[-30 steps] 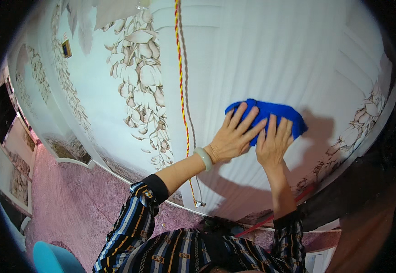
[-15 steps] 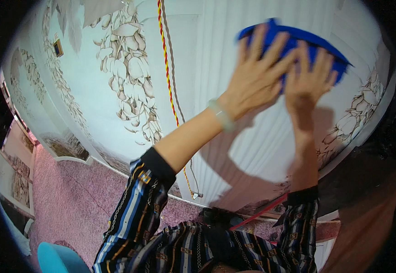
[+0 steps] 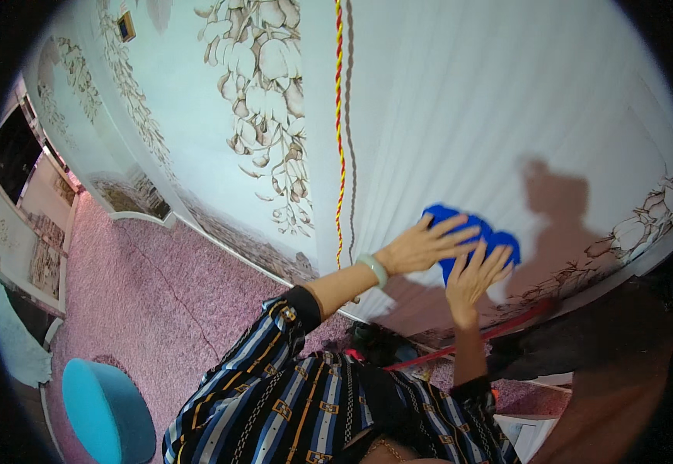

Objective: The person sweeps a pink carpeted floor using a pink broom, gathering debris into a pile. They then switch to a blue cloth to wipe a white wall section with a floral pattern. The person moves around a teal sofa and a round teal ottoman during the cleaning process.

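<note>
A crumpled blue cloth lies against the pale, ribbed-looking wall, low on the right. My left hand, with a pale green bangle at the wrist, rests flat on its left part with fingers stretched out. Just right of it, my right hand presses the cloth's lower part, fingers spread and pointing upward. The two hands are close together, and their fingers cover part of the cloth.
A twisted red and yellow cord hangs down the wall, left of my hands. Pink carpet runs along the wall's foot, with a turquoise stool at lower left. A red strip and dark material lie at lower right.
Both hands have come down the wall with the blue cloth, from high on the right to near its lower part. The cloth looks more bunched. The view has shifted too.
</note>
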Tool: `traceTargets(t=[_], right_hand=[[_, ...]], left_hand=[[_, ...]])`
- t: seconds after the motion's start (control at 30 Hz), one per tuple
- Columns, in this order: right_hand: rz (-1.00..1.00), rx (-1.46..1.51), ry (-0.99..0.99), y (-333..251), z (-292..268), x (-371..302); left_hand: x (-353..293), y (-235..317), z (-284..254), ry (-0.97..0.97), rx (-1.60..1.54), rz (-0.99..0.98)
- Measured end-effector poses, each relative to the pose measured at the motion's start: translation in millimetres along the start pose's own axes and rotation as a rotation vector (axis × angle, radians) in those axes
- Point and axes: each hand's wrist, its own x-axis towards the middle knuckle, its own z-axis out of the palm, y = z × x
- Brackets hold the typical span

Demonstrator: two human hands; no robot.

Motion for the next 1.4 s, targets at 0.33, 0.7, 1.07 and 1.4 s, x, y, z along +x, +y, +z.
traceTargets(t=[0.33, 0.7, 1.07, 1.4], right_hand=[[-0.409, 0.084, 0.146, -94, -16, 209], [-0.271, 0.122, 0.262, -69, 46, 75], [-0.492, 0.527, 0.225, -223, 18, 179], [-0.144, 0.090, 0.241, -243, 45, 215]], left_hand=[[29, -85, -58, 0.716, -0.102, -0.704], [-42, -73, -42, 0.304, -0.249, -0.066], [-106, -154, -84, 0.856, 0.013, -0.354], [-85, -229, -120, 0.402, 0.112, -0.228]])
